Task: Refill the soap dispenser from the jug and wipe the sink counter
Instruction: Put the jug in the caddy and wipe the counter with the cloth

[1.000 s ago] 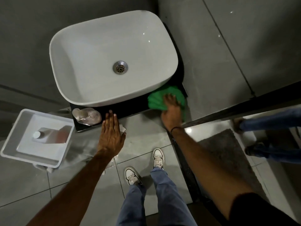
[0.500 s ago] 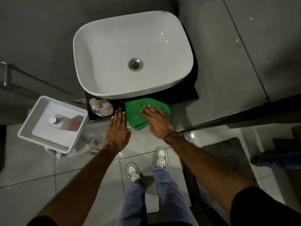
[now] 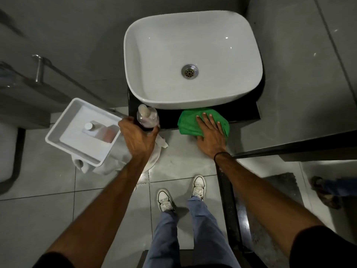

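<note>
Left hand (image 3: 138, 137) now around dispenser (image 3: 147, 117) (right (image 3: 210, 135) flat on cloth (image 3: 188, 122))

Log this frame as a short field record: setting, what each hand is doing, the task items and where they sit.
setting: white ceramic basin on a black counter, grey tiled floor
left hand: curled around the clear soap dispenser bottle at the counter's left end
right hand: flat, fingers spread, pressing the green microfibre cloth on the counter's front edge
jug: capped, lying in the white plastic tray left of the counter
stage: wiping under way
</note>
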